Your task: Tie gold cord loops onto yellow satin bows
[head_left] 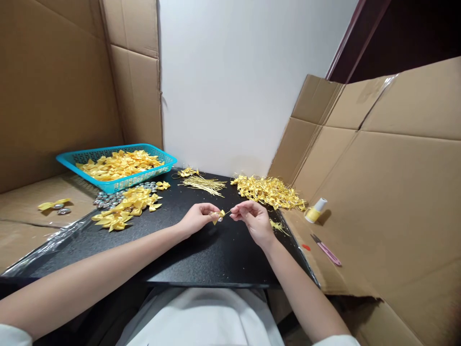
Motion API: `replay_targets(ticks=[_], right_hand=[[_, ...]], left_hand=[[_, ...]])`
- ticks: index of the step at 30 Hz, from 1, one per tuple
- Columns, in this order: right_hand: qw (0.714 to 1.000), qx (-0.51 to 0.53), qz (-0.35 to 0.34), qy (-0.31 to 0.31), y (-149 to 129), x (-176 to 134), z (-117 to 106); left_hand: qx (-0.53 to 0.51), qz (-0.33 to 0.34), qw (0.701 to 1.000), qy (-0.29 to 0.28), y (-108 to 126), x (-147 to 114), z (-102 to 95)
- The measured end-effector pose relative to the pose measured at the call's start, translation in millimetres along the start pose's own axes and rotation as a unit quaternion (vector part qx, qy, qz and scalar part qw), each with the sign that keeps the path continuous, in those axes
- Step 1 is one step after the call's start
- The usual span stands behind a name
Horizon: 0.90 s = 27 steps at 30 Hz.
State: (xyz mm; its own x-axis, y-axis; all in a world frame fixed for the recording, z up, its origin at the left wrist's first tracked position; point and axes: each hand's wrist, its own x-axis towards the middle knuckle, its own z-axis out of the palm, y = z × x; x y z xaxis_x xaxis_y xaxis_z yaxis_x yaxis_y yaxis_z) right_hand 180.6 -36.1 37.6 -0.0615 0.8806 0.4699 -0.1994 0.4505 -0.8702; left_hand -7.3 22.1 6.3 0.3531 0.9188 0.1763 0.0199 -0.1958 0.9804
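White, softly creased cloth [201, 317] up close, then grainy black table [201, 262]. Above its middle, left hand [196, 221] pinches a shiny yellow bow [221, 214]; right hand [255, 222] pinches its skinny gold tie [227, 212], running roughly left-right.

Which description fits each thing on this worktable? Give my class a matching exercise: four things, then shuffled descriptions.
Things:
1. Basket
2. Small bottle
3. Thin strips
4. Bow at the centre

Descriptions:
A. Pinched by the left hand
B. Blue, with bows inside
C. On the right-hand cardboard
D. Bunched on the black tabletop

Pairs: 1-B, 2-C, 3-D, 4-A
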Motion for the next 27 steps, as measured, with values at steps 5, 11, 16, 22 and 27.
replay_targets(ticks=[5, 11, 16, 22, 27], right_hand=[[1.0, -0.01, -0.017, -0.011, -8.8, -7.5, 3.8], [0.999, -0.019, -0.038, -0.024, -20.5, -23.2, 1.7], [0.997, -0.016, -0.068, -0.028, -24.5, -30.0, -5.2], [0.995, -0.043, -0.087, -0.009, -24.8, -30.1, -7.9], [0.994, -0.044, -0.095, 0.002, -23.1, -29.0, -8.1]], left_hand=[[0.042, 0.038, 0.998, 0.01, 1.6, -1.6, -1.2], [0.099, 0.083, 0.99, 0.048, 9.0, -5.4, -3.5], [0.117, 0.083, 0.989, 0.042, 9.6, -4.2, -4.0], [0.115, 0.065, 0.991, 0.004, 1.1, 0.0, -4.0], [0.108, 0.052, 0.993, -0.011, -7.0, 5.0, -5.5]])
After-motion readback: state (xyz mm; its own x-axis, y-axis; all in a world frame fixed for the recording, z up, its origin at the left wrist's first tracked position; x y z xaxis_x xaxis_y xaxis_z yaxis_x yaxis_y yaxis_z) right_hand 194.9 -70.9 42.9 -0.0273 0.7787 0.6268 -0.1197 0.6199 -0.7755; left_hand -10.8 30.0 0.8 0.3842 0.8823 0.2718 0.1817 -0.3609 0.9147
